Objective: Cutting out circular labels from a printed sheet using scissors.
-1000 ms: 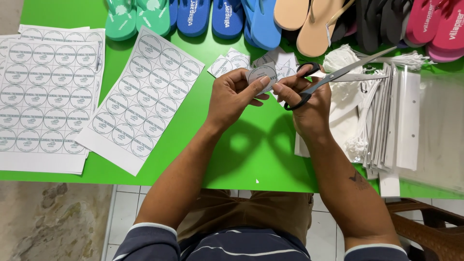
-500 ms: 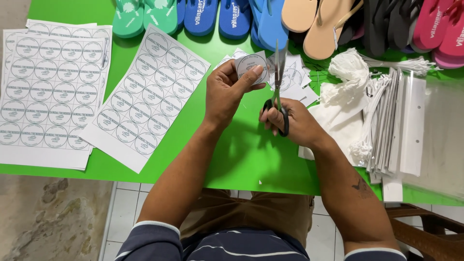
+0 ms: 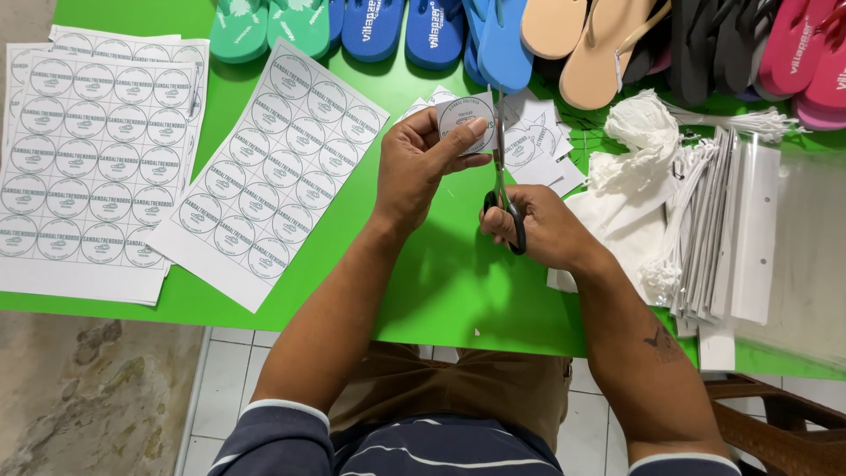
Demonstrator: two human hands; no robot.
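My left hand (image 3: 423,163) pinches a small white paper piece with a round printed label (image 3: 464,119) above the green table (image 3: 441,282). My right hand (image 3: 542,229) grips black-handled scissors (image 3: 502,176), blades pointing away from me and meeting the right edge of the label. A small pile of cut label pieces (image 3: 533,141) lies on the table just beyond both hands.
Sheets of round printed labels lie left: one loose sheet (image 3: 269,167) and a stack (image 3: 88,159). A row of coloured flip-flops (image 3: 493,35) lines the far edge. White string ties (image 3: 639,132), clear plastic bags (image 3: 749,229) and a wooden chair (image 3: 775,423) are at right.
The scissors swung from pointing right to pointing straight away from me, and my right hand moved in under the label. My left hand raised the label slightly.
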